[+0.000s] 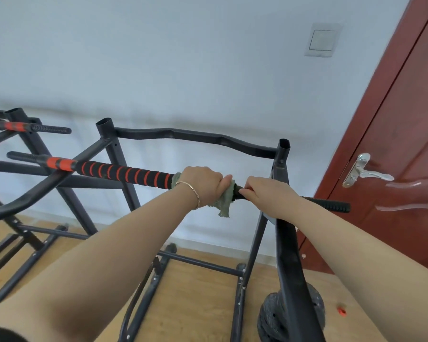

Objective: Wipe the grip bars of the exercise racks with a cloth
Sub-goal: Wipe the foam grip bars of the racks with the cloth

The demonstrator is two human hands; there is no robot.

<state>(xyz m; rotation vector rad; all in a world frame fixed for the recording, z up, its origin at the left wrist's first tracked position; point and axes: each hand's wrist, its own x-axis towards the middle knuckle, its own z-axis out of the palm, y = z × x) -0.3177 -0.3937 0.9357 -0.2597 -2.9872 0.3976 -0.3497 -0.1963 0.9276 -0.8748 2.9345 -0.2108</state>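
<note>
A black grip bar (124,172) with red spiral stripes runs across the near exercise rack from left to right. My left hand (203,185) grips a grey-green cloth (224,203) wrapped round the bar near its middle; a loose end of the cloth hangs below. Just to the right, my right hand (267,193) grips the bare bar, fingers curled over it. Beyond my right wrist the ribbed black end of the bar (331,204) sticks out. A second rack's grip bar (27,127) with a red band shows at the far left.
The black steel rack frame (195,137) stands against a pale wall, with legs on a wooden floor. A dark red door with a metal handle (363,172) is at the right. A black weight plate (277,317) and a small orange piece (341,312) lie on the floor.
</note>
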